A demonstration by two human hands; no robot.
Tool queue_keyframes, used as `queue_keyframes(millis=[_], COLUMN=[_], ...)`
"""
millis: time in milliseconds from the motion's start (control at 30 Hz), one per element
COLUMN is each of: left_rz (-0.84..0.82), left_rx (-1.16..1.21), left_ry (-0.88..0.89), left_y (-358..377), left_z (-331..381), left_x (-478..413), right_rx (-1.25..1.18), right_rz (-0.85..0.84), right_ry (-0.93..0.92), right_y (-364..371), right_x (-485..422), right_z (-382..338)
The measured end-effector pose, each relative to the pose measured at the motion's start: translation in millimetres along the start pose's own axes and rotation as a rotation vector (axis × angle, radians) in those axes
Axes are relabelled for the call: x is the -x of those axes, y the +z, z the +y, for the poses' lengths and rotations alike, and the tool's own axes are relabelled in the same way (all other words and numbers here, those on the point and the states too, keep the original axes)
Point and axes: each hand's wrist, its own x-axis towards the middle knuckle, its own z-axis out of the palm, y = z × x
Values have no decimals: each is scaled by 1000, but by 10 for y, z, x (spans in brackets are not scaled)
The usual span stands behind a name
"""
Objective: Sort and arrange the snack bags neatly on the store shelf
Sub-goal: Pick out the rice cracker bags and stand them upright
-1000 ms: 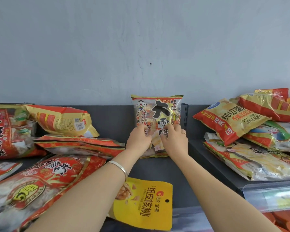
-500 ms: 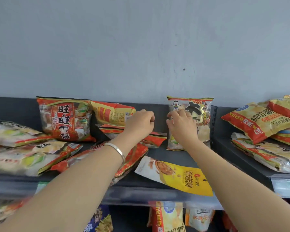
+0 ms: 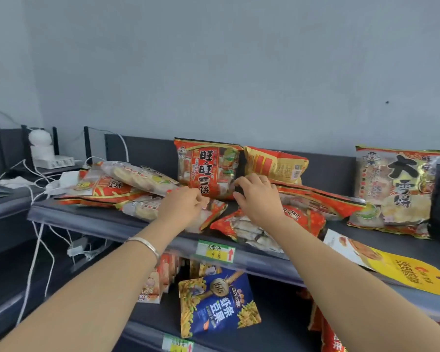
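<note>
On the dark top shelf (image 3: 107,219), the left hand (image 3: 182,207) hovers with fingers curled loosely, holding nothing, over flat red bags (image 3: 137,199) at its nine o'clock. The right hand (image 3: 257,199) rests half-open near the upright red bag (image 3: 208,168) at its eleven o'clock; whether it grips is unclear. A gold bag (image 3: 394,189) stands upright, well apart at three o'clock

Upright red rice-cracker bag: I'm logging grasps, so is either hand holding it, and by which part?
The right hand touches the upright red bag at its lower right edge; a closed grip cannot be confirmed. The left hand rests on a flat bag.
</note>
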Motion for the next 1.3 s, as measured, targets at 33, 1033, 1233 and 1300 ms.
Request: queue_keyframes(millis=[33, 1033, 1233, 1300], left_rz=[10, 434, 576, 657], left_rx=[0, 1384, 1342, 1356], left_ry=[-19, -1074, -981, -911], left_y=[-6, 564, 679, 644], left_z=[-138, -1307, -1268, -1242], left_x=[9, -1359, -1350, -1285], right_rx=[-5, -330, -432, -485], right_rz=[-17, -501, -445, -392], right_ry=[-23, -270, -232, -200], right_y=[52, 1618, 1656, 1617], right_x=[-52, -1591, -1606, -1628], right_z=[-107, -792, -754, -762])
